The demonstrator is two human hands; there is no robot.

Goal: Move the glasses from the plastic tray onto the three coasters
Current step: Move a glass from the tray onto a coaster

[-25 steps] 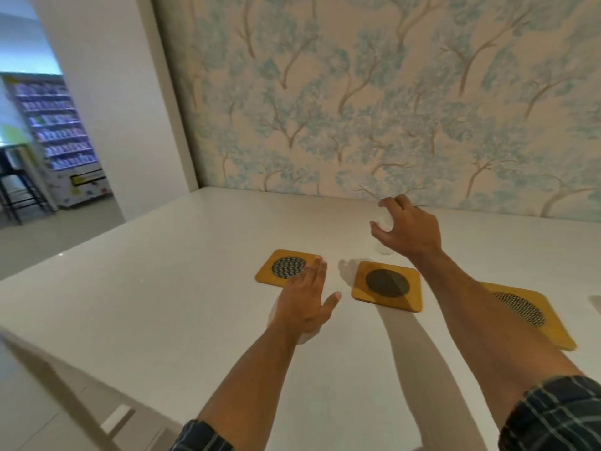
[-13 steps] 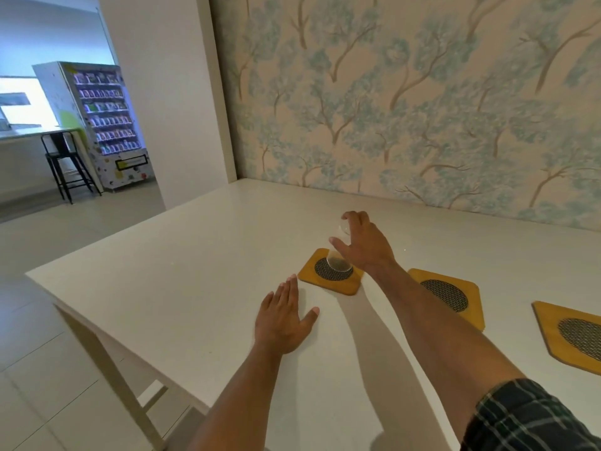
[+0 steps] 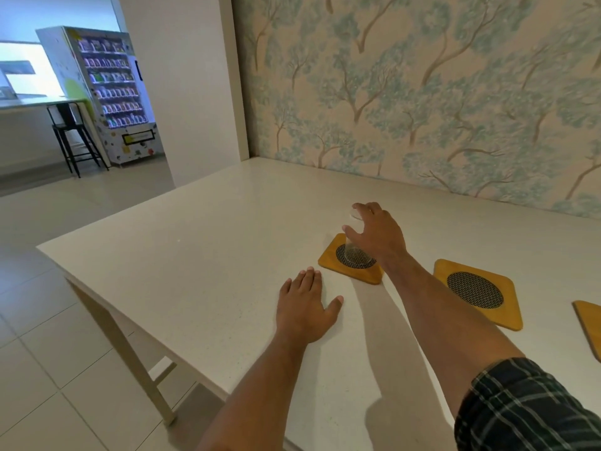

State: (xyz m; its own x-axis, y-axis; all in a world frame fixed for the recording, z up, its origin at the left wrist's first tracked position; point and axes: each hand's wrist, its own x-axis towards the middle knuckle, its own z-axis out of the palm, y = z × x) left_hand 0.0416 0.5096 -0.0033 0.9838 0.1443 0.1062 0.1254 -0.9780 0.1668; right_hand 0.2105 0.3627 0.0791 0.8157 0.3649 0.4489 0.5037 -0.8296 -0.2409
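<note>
- Since half a second ago, the glass (image 3: pixel 353 245) has been lowered onto the left coaster (image 3: pixel 328 260); its base is now seen on the dark mesh disc.
- The clear, upright glass is loosely cupped by the right hand (image 3: pixel 379 234), its fingers (image 3: pixel 349 230) spread around it.
- The left hand (image 3: pixel 304 309) is laid flat and open on the tabletop (image 3: pixel 195 271), holding nothing.
- No writing can be read.
</note>
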